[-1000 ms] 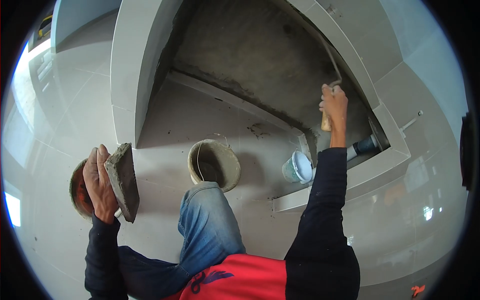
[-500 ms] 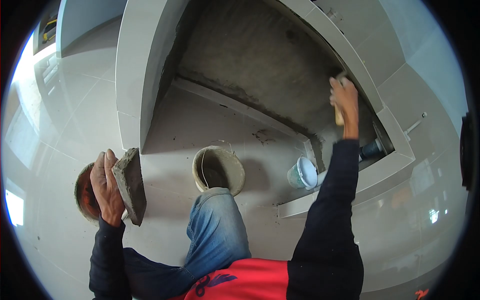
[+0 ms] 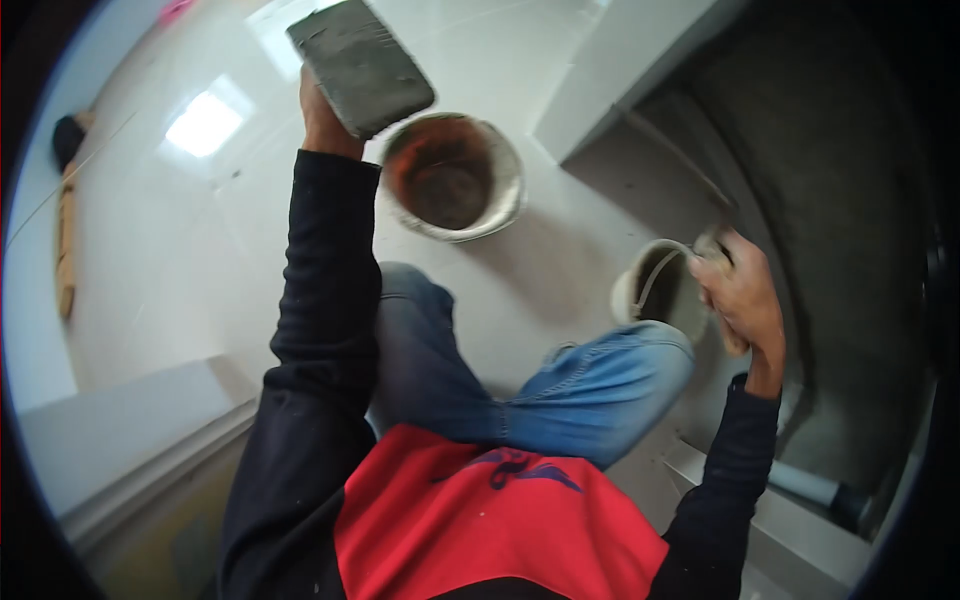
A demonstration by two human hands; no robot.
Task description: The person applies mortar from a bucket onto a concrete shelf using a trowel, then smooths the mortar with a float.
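Observation:
My left hand (image 3: 327,115) grips a flat rectangular board (image 3: 362,68) from beneath, its top coated with grey mortar. Just right of that hand stands a bucket (image 3: 450,178) with an orange-stained inside and grey matter at its bottom. At the right, my right hand (image 3: 742,290) is closed around the wooden handle of a trowel (image 3: 680,155), whose blade is blurred and points up and left. Beside and partly behind that hand is a second bucket (image 3: 626,292) with a white handle, near my knee.
A tiled ledge (image 3: 630,70) borders a recess with a grey cement surface (image 3: 820,180) at the right. A pipe (image 3: 805,485) lies at lower right. A wooden-handled tool (image 3: 66,240) lies far left, and a white ledge (image 3: 140,420) is at lower left.
The view has swung left. My right hand has come away from the cement surface with the trowel, towards the buckets. The board in my left hand now shows its mortar-coated face.

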